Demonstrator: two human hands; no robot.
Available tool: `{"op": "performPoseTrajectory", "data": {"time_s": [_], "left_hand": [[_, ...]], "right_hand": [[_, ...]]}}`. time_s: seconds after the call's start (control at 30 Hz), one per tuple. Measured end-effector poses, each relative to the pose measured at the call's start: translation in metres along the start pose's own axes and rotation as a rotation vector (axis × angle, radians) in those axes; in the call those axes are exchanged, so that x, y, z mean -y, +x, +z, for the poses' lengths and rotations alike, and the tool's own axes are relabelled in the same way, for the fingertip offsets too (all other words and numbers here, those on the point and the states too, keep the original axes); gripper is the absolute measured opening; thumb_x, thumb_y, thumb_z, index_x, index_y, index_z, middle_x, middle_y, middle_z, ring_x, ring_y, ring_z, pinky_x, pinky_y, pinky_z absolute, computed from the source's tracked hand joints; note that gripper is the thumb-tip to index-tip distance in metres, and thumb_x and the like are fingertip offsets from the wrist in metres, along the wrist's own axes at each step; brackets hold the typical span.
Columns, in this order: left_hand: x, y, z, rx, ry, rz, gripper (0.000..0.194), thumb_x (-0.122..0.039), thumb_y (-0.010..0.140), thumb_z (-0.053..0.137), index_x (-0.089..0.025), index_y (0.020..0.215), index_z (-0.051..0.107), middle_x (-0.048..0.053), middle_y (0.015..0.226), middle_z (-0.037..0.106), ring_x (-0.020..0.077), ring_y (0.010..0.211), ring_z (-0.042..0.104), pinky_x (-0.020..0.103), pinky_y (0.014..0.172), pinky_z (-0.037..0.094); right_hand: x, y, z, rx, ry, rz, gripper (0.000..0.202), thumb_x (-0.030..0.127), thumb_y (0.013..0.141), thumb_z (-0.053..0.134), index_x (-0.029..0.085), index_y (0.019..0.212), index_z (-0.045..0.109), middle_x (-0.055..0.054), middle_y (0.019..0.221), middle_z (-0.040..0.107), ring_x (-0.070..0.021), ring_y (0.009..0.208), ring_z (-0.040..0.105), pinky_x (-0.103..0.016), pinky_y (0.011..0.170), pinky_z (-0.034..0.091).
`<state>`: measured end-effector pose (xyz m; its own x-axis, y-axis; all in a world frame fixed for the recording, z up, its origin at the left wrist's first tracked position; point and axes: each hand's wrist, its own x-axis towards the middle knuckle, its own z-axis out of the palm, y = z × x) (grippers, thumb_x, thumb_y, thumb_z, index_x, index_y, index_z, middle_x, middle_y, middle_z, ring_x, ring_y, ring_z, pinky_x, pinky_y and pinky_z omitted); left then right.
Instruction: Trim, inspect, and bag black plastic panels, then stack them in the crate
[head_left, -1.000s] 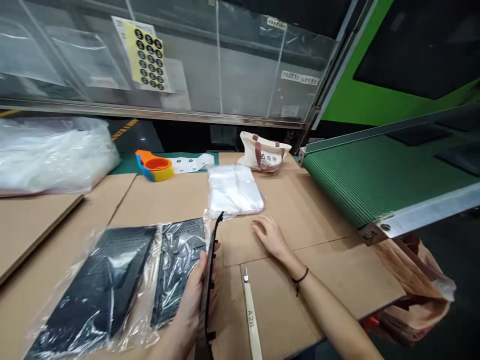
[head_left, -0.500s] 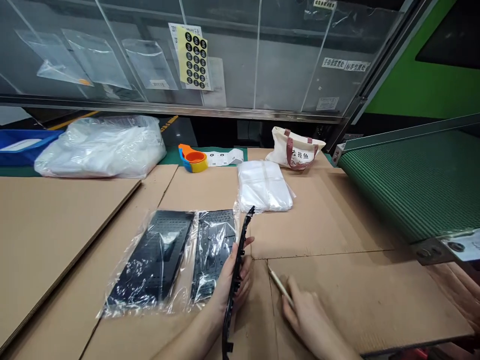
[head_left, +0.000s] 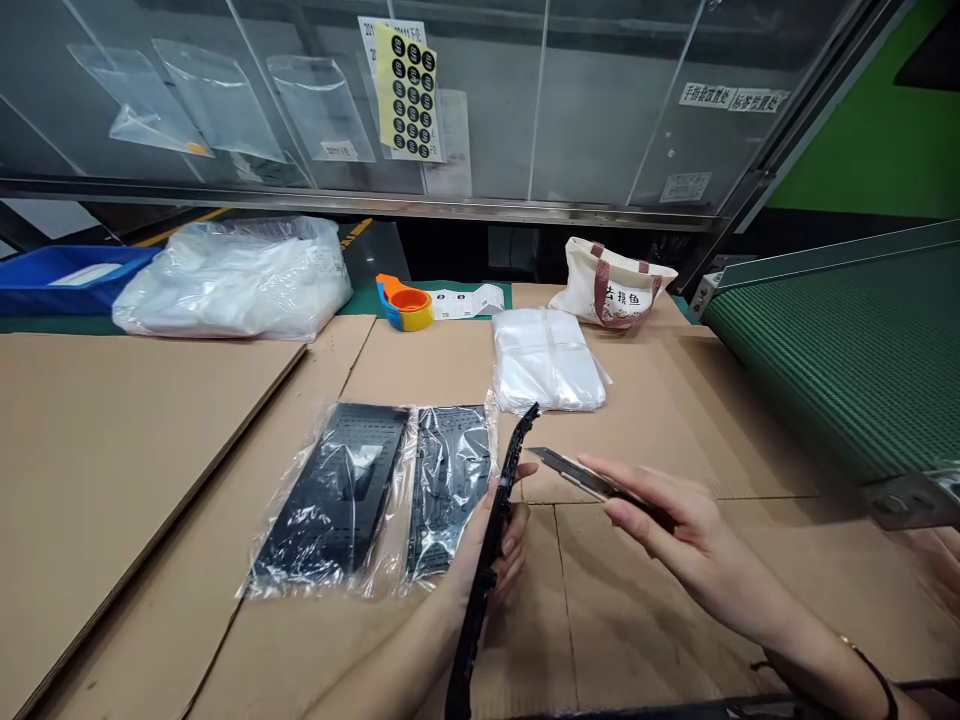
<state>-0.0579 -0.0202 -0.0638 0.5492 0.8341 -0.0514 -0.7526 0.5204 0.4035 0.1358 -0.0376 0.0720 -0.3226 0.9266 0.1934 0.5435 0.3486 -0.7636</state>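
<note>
My left hand (head_left: 504, 545) is closed around a black plastic panel (head_left: 491, 545), held upright and seen nearly edge-on, with small clips along its rim. In my closed right hand (head_left: 679, 525) is a utility knife (head_left: 581, 474), its blade pointing left toward the panel's upper part. A small gap shows between the blade tip and the panel. Left of my hands, two black plastic panels (head_left: 330, 500) lie side by side in clear plastic bags on the cardboard surface (head_left: 652, 590). The left hand partly covers the lower end of the nearer bagged panel (head_left: 450, 480).
A stack of clear bags (head_left: 549, 360) lies beyond my hands, near a cloth bag (head_left: 615, 285). At the back are an orange, yellow and blue tape holder (head_left: 405, 303), a large plastic bundle (head_left: 240, 280) and a blue tray (head_left: 45, 285). A green conveyor belt (head_left: 847, 350) stands right.
My right hand has come up off the cardboard with the slim tool, now clearly a knife, its blade turned toward the panel. The left hand still holds the panel. The view has shifted slightly.
</note>
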Motion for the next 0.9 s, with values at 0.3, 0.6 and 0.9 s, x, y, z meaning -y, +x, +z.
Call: {"op": "performPoseTrajectory", "data": {"time_s": [0.3,0.6,0.9], "left_hand": [[-0.007,-0.002,0.011,-0.026,0.081,0.01,0.051,-0.052,0.09,0.051,-0.02,0.13,0.051,-0.013,0.042,0.04,0.0015,0.018,0.018,0.012,0.02,0.02],[-0.006,-0.002,0.009,0.013,0.068,0.017,0.043,-0.05,0.094,0.045,-0.02,0.123,0.055,-0.012,0.042,0.042,0.0012,0.017,0.02,0.011,0.022,0.021],[-0.002,0.001,0.003,0.115,0.009,0.023,0.039,-0.044,0.098,0.038,-0.02,0.124,0.054,-0.011,0.045,0.044,0.0015,0.019,0.024,0.01,0.023,0.025]], "right_hand": [[0.005,0.014,-0.009,-0.095,-0.434,-0.268,0.036,0.028,0.099,0.039,0.021,0.13,0.057,0.003,0.061,0.049,-0.0094,0.051,0.05,-0.02,0.049,0.039],[0.004,0.014,-0.009,-0.091,-0.597,-0.285,0.037,0.029,0.1,0.037,0.022,0.131,0.056,0.002,0.063,0.049,-0.0093,0.049,0.047,-0.021,0.048,0.035],[0.005,0.006,-0.005,-0.051,-0.588,-0.301,0.038,0.023,0.1,0.036,0.021,0.134,0.053,0.003,0.064,0.047,-0.009,0.049,0.044,-0.021,0.047,0.033]]}}
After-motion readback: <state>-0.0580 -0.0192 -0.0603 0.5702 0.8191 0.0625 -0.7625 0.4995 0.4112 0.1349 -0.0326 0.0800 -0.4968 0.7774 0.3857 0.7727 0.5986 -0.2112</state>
